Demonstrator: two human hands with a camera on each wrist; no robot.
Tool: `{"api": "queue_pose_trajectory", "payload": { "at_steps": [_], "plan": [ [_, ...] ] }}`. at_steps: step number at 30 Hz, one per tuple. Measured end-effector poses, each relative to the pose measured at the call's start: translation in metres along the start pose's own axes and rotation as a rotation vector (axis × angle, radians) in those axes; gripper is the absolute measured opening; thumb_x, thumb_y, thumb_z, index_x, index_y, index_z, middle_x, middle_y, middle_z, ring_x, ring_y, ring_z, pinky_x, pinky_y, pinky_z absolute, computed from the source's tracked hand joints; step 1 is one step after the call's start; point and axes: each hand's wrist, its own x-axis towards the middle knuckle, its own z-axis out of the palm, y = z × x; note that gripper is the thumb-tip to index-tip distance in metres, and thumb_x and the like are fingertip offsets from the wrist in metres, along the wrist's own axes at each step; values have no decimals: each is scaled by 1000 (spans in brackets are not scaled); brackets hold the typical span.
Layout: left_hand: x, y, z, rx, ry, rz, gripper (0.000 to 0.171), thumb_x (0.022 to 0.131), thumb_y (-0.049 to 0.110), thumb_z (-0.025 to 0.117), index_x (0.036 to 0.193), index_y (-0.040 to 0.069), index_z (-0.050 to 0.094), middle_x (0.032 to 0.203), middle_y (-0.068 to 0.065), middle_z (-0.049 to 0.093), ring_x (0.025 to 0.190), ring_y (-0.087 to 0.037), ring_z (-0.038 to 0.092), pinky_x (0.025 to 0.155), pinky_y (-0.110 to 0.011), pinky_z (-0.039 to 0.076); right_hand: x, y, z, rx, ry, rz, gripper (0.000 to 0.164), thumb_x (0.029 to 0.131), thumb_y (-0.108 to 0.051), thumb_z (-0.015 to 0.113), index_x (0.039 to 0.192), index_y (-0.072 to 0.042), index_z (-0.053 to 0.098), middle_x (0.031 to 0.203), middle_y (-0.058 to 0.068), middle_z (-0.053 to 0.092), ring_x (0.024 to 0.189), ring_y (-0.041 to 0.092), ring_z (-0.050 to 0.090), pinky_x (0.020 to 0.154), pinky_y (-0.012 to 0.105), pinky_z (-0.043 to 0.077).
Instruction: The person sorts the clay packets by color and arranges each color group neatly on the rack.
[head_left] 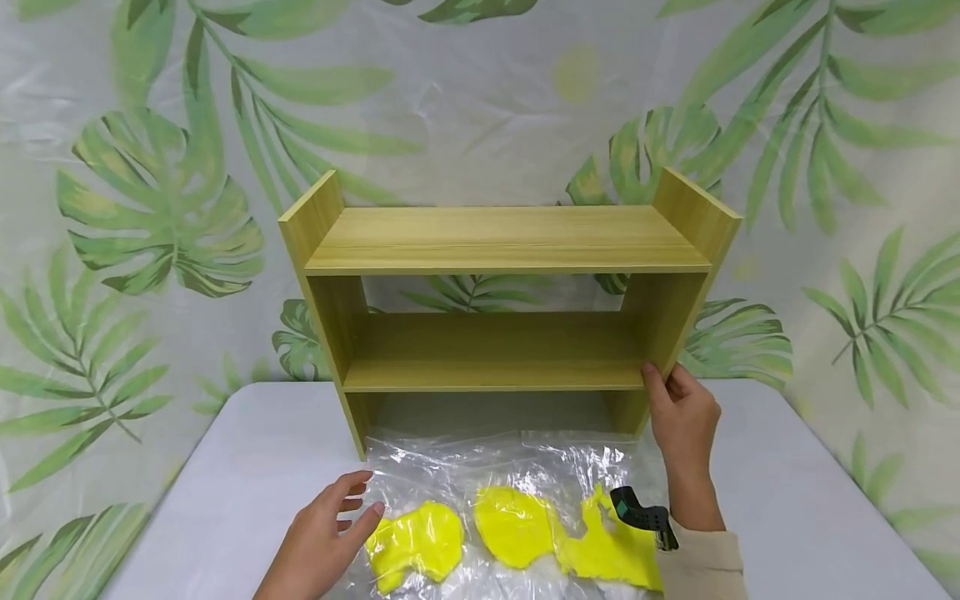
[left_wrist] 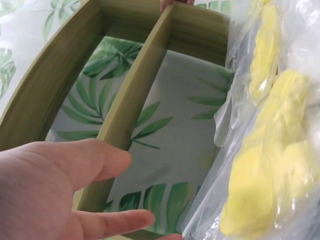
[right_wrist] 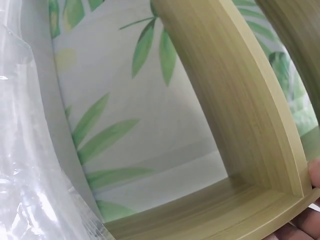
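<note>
A wooden two-tier shelf point(head_left: 495, 377) stands upright at the back of the table. My right hand point(head_left: 684, 412) pinches the front edge of its right side panel at the lower board's height, thumb inside and fingers outside. In the right wrist view, those fingertips point(right_wrist: 314, 172) show at the corner where board and panel meet. My left hand point(head_left: 322, 533) is spread with nothing in it, near the shelf's lower left and over the edge of a clear plastic bag point(head_left: 480, 467). Several yellow pieces point(head_left: 513, 525) lie in the bag, in front of the shelf.
The white table point(head_left: 217, 500) reaches out to both sides of the shelf. Behind it hangs a pale cloth point(head_left: 480, 108) with green leaf prints. A black strap-like device point(head_left: 641, 512) sits at my right wrist, over the bag.
</note>
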Motion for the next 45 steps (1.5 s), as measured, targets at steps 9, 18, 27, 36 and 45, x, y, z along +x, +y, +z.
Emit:
{"api": "queue_pose_trajectory", "payload": {
  "at_steps": [9, 18, 27, 36, 45],
  "plan": [
    [7, -14, 1, 55, -45, -55, 46, 89, 37, 68, 123, 7, 60, 103, -1, 63, 94, -21, 63, 80, -45, 53, -1, -1, 2, -23, 33, -24, 31, 93, -29, 65, 104, -1, 73, 90, 17, 72, 70, -26, 47, 60, 2, 39],
    [10, -22, 8, 44, -62, -90, 58, 84, 37, 73, 127, 3, 54, 84, 3, 60, 77, -13, 57, 72, -37, 50, 0, 0, 3, -20, 40, -20, 32, 92, -29, 66, 105, -1, 73, 90, 17, 72, 70, -24, 48, 60, 2, 39],
    [10, -27, 19, 27, -110, -124, 49, 72, 39, 83, 91, 2, 56, 75, -2, 50, 69, -18, 46, 63, -33, 42, 0, 0, 3, -13, 47, -17, 29, 92, -28, 66, 102, -2, 74, 86, 17, 73, 68, -22, 49, 58, 3, 39],
    [9, -35, 25, 5, -131, -67, 49, 70, 35, 85, 73, 7, 44, 63, -1, 33, 59, -16, 33, 56, -30, 28, -2, 0, 3, -24, 57, -13, 27, 91, -28, 68, 99, -2, 75, 83, 15, 73, 65, -22, 48, 56, 5, 38],
    [12, -33, 26, -18, -163, -107, 51, 72, 36, 84, 70, 7, 42, 64, -1, 30, 60, -16, 30, 56, -30, 27, -1, 1, 3, -18, 59, -46, 27, 91, -25, 68, 102, -1, 74, 86, 17, 72, 68, -25, 48, 58, 2, 38]
  ]
}}
